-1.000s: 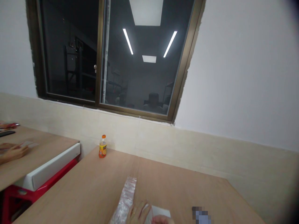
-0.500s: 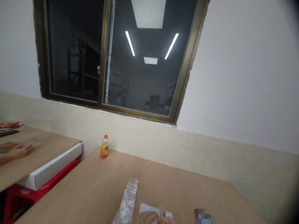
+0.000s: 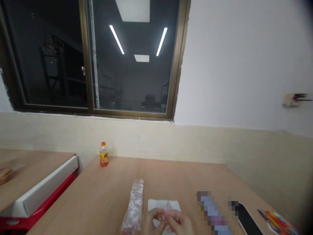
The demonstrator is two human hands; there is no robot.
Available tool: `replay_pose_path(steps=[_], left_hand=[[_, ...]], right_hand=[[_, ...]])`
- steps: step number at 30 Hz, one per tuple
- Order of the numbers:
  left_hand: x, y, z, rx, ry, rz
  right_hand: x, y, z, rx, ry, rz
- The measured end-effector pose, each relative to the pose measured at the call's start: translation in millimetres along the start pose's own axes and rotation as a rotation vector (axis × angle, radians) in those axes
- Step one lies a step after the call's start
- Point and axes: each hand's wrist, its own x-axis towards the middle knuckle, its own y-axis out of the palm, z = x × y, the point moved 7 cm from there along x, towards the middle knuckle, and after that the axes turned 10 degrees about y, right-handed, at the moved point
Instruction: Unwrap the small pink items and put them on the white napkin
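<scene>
Being pinched between the left hand [image 3: 153,220] and the right hand [image 3: 179,223], one small translucent pink piece [image 3: 168,212] is held over a single white paper sheet [image 3: 163,205]. The fingers of both hands are pressed together on it, and its exact form is too small to be made out. Just left of the sheet, one clear plastic zip bag [image 3: 133,204] is laid flat on the wooden table [image 3: 117,182], its lower end near the left hand. Close to the table's far edge, one orange-capped juice bottle [image 3: 104,155] is stood upright, well apart from the bag. To the right, one pixelated object [image 3: 212,210], one black phone [image 3: 247,222] and one colourful packet [image 3: 276,223] are placed towards the table's right edge. Beyond the left edge, a separate desk [image 3: 31,166] with a white rim is seen, with a co-worker's blurred hand [image 3: 5,174] on it.
</scene>
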Motion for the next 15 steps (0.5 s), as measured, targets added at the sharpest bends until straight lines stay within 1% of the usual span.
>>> replay_pose_path(steps=[1, 4, 6, 8, 11, 15], left_hand=[[1.0, -1.1, -5.0, -0.061, -0.046, 0.006], [3.9, -1.8, -17.7, -0.248, -0.150, 0.038], [5.3, -0.1, -21.9, -0.329, -0.184, 0.068], [5.4, 2.2, -22.4, -0.360, -0.192, 0.085], [2.1, 4.3, -19.0, -0.286, -0.175, 0.061], [-7.1, 3.5, -16.7, -0.101, -0.141, -0.021]], right_hand=[[-3.5, -0.3, 4.9, 0.011, -0.032, -0.001], [-13.5, 2.8, 21.4, 0.037, -0.122, 0.051], [-17.8, 4.4, 28.0, 0.056, -0.140, 0.085], [-19.8, 5.2, 29.4, 0.074, -0.141, 0.102], [-20.9, 5.8, 24.5, 0.081, -0.174, 0.088], [-20.9, 7.5, 8.5, 0.044, -0.201, 0.043]])
